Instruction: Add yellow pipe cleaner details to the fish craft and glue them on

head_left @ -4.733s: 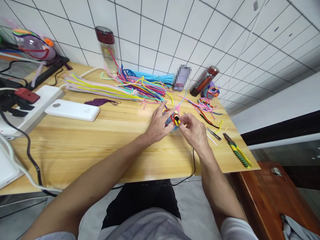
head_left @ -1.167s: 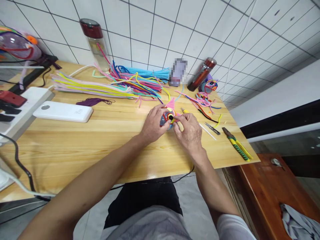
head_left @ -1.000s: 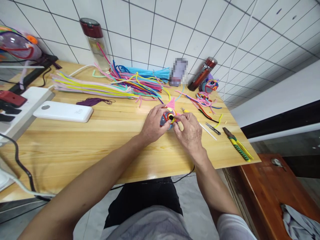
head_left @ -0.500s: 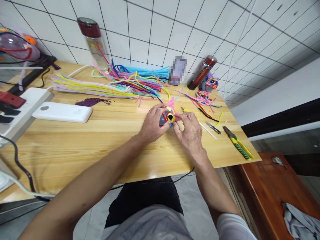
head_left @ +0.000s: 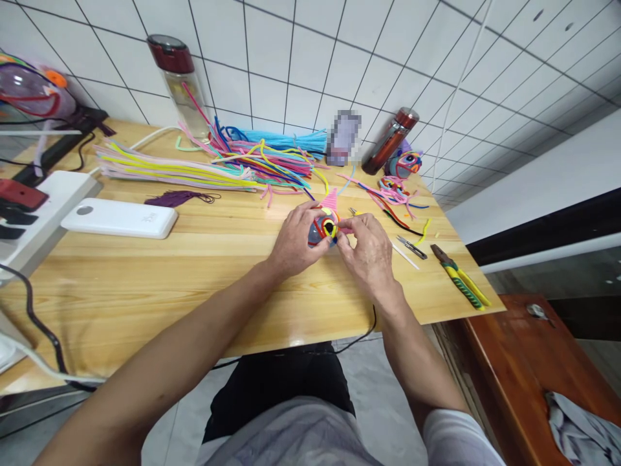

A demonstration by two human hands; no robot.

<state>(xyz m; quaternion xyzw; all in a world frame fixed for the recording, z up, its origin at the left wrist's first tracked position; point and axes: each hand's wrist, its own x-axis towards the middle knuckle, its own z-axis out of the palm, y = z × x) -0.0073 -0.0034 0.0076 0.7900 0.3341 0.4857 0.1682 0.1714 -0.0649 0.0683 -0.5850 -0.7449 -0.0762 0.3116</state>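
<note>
Looks like you're fitting the eye [head_left: 329, 227]: left hand [head_left: 297, 238] grips the craft figure [head_left: 315, 235] on the table [head_left: 194, 285]; right hand [head_left: 367, 246] bunched at the eye's edge, can't tell if it's pinching anything. Next press wants steady left. Pliers [head_left: 460, 277], snips [head_left: 412, 247] lie right; black cable [head_left: 361, 338] could snag.

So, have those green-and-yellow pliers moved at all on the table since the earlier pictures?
No. Judged against the near right corner of the table, the pliers lie in the same spot; only the camera's view has shifted slightly.
</note>
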